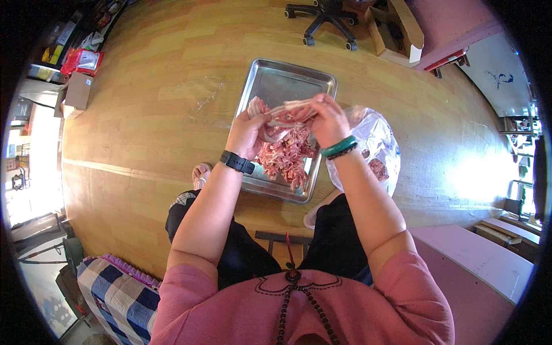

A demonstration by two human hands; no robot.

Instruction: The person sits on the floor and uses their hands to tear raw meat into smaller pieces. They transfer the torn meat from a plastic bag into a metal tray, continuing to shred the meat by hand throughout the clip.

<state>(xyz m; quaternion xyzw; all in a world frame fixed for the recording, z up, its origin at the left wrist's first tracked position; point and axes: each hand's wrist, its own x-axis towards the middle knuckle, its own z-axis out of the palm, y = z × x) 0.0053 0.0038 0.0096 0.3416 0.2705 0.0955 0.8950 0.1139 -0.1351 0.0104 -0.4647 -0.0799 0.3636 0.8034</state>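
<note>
A long strip of raw meat (294, 113), pale with fat along its edge, stretches between my two hands. My left hand (248, 131) grips one end, where the meat folds over the fingers and hangs a little. The other end is pinched in my right hand (330, 120), which looks slightly blurred. Beneath them a heap of raw meat pieces (286, 157) lies on a shallow metal tray (286, 82) on the floor. Right of the tray, partly behind my right forearm, stands a white plastic bag (384, 136) with more meat showing inside.
The tray rests on a wood-patterned floor (151, 129) between my feet. A swivel chair base (328, 19) and an open cardboard box (394, 32) are at the far side. A pink cabinet (465, 263) is at my right, and a checked cloth (118, 293) at my left.
</note>
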